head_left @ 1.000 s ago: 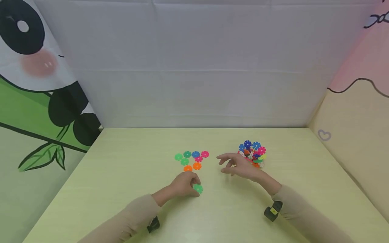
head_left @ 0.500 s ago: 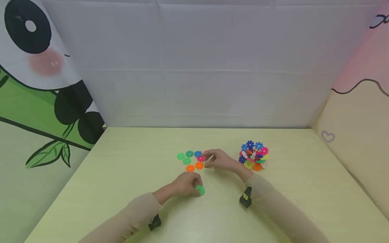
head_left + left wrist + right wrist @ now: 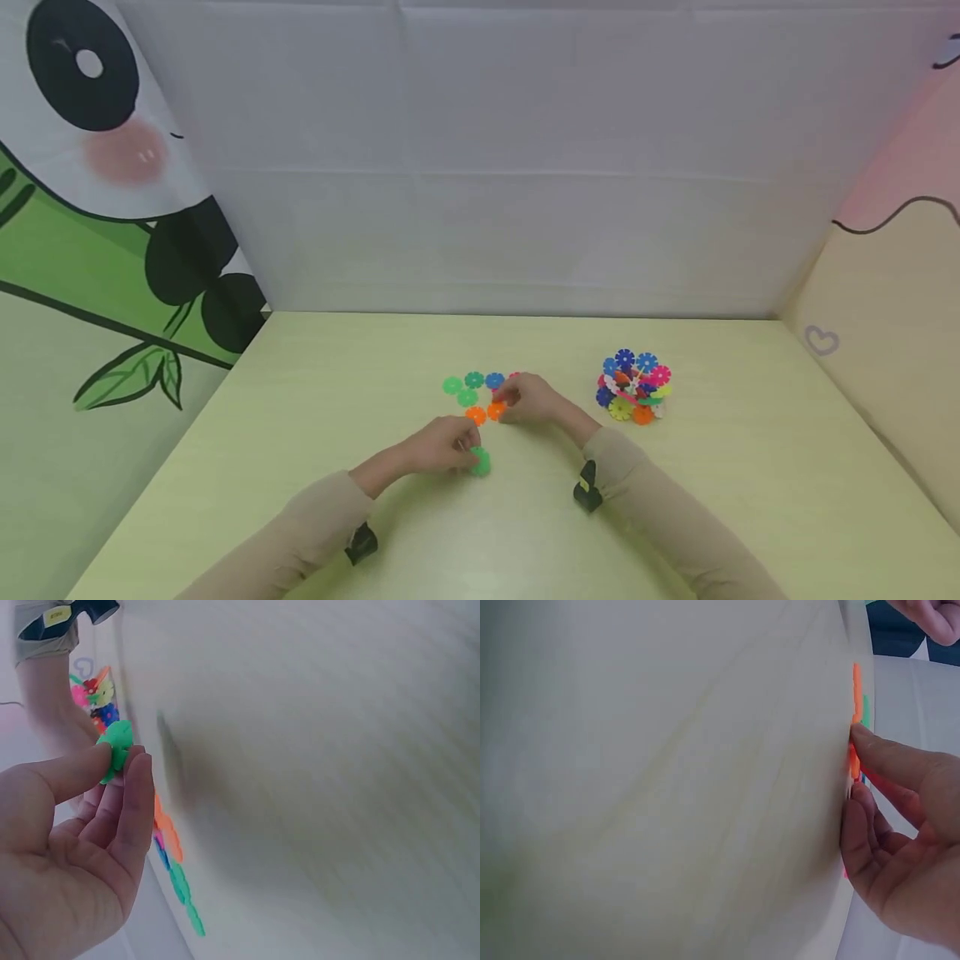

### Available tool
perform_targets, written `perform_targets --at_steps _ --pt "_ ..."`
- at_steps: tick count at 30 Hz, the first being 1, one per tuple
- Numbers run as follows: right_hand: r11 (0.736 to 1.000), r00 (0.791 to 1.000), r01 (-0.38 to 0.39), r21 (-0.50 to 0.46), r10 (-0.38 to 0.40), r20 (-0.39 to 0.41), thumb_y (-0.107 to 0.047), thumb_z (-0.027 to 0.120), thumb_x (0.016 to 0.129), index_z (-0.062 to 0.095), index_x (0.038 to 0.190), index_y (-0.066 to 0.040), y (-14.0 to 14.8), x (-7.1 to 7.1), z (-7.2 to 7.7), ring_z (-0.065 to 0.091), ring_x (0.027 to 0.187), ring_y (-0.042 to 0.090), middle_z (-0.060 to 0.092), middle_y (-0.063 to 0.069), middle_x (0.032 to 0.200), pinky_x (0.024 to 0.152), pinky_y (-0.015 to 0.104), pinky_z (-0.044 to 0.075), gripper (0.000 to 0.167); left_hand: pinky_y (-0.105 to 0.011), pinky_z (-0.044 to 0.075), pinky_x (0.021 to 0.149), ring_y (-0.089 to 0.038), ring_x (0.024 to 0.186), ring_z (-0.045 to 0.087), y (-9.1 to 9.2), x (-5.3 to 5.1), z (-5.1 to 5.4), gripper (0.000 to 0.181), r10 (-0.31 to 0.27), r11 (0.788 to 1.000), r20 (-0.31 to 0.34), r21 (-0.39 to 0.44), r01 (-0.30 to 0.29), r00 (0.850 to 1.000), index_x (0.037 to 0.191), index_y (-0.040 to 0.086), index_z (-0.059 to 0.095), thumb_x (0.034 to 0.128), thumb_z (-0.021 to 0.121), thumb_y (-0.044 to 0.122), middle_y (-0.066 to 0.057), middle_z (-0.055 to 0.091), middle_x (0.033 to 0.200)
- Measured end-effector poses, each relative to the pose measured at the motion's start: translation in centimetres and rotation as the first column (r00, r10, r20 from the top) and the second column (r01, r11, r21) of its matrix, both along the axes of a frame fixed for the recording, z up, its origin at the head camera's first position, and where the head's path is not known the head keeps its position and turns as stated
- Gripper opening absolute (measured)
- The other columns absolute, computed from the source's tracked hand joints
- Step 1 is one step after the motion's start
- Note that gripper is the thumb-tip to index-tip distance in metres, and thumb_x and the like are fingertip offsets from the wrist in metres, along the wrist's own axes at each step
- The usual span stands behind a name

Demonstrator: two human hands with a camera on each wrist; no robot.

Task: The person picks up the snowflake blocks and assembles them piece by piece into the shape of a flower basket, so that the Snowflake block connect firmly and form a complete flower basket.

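Note:
My left hand [image 3: 438, 445] pinches a green notched plastic disc [image 3: 482, 462] between thumb and fingers, raised off the table. In the left wrist view the green piece [image 3: 118, 740] looks thick; whether it is more than one disc I cannot tell. My right hand [image 3: 532, 398] is down at the table, its thumb and fingertips around the rim of an orange notched disc [image 3: 495, 412]. The right wrist view has this orange disc [image 3: 855, 761] edge-on between thumb and fingers. A second orange disc [image 3: 476, 415] lies left of it. Pink discs behind are mostly hidden by the right hand.
Light green discs [image 3: 452, 385], a dark green disc [image 3: 474, 380] and a blue disc [image 3: 494, 381] lie flat behind the orange ones. A heap of joined multicoloured discs [image 3: 634, 387] stands to the right on the pale table [image 3: 360, 358]. A white wall [image 3: 480, 233] rises behind.
My right hand has moved left and down from beside the heap to the orange disc and now grips it. My left hand keeps the green disc, shifted slightly left and up.

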State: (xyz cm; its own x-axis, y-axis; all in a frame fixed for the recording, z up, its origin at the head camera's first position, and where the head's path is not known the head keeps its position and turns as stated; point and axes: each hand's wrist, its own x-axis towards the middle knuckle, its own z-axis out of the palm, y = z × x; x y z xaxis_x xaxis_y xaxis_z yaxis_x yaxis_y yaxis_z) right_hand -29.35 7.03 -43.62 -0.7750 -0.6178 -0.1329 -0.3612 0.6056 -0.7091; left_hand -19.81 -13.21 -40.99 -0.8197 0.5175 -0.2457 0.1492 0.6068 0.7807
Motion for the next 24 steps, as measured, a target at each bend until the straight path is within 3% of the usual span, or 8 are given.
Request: perform_targets --at_steps 7,13,19,21,24 --pt "1.000 1.000 -0.017 -0.008 0.017 -0.003 -0.003 0.077 0.080 0.063 0.097 -0.003 0.7 0.6 0.5 0.056 0.082 0.015 0.066 0.008 0.092 0.075 0.023 0.051 0.022 -0.030 0.059 0.064 -0.013 0.068 0.066 -0.2 -0.1 0.7 0.014 0.125 0.985 0.092 0.111 -0.135 0.988 0.102 -0.001 0.050 0.0957 0.058 0.009 -0.022 0.073 0.084" --pt "0.988 0.992 -0.094 -0.125 0.083 -0.090 0.000 0.070 0.086 0.064 0.097 0.002 2.0 2.3 2.0 0.062 0.079 0.015 0.069 0.015 0.092 0.072 0.023 0.056 0.012 -0.034 0.062 0.072 -0.020 0.074 0.071 0.3 0.3 1.7 0.015 0.222 0.936 0.124 0.250 -0.247 0.967 0.105 -0.002 0.047 0.0994 0.052 0.011 -0.028 0.074 0.092" --pt "0.930 0.996 -0.012 -0.368 -0.023 -0.089 0.002 0.065 0.090 0.066 0.105 0.003 2.9 4.9 4.5 0.068 0.081 0.033 0.070 0.021 0.096 0.069 0.022 0.059 0.015 -0.030 0.061 0.074 -0.023 0.078 0.071 1.4 1.0 2.8 0.017 0.287 0.886 0.128 0.342 -0.314 0.949 0.108 -0.004 0.050 0.1005 0.050 0.011 -0.032 0.071 0.092" --pt "0.911 0.993 0.014 -0.413 -0.060 -0.101 0.001 0.064 0.091 0.066 0.106 0.002 3.0 5.7 5.1 0.068 0.085 0.035 0.070 0.021 0.099 0.071 0.020 0.058 0.015 -0.029 0.061 0.073 -0.018 0.074 0.068 1.7 1.0 3.1 0.017 0.296 0.872 0.125 0.369 -0.321 0.947 0.108 -0.005 0.050 0.1003 0.049 0.010 -0.028 0.072 0.087" --pt "0.891 0.987 0.044 -0.452 -0.109 -0.117 0.000 0.064 0.091 0.067 0.104 0.002 3.0 6.4 5.5 0.070 0.084 0.027 0.071 0.020 0.100 0.072 0.020 0.058 0.013 -0.026 0.060 0.071 -0.011 0.070 0.064 2.2 1.0 3.3 0.019 0.291 0.860 0.127 0.400 -0.317 0.948 0.110 -0.006 0.051 0.1003 0.049 0.011 -0.016 0.073 0.081"
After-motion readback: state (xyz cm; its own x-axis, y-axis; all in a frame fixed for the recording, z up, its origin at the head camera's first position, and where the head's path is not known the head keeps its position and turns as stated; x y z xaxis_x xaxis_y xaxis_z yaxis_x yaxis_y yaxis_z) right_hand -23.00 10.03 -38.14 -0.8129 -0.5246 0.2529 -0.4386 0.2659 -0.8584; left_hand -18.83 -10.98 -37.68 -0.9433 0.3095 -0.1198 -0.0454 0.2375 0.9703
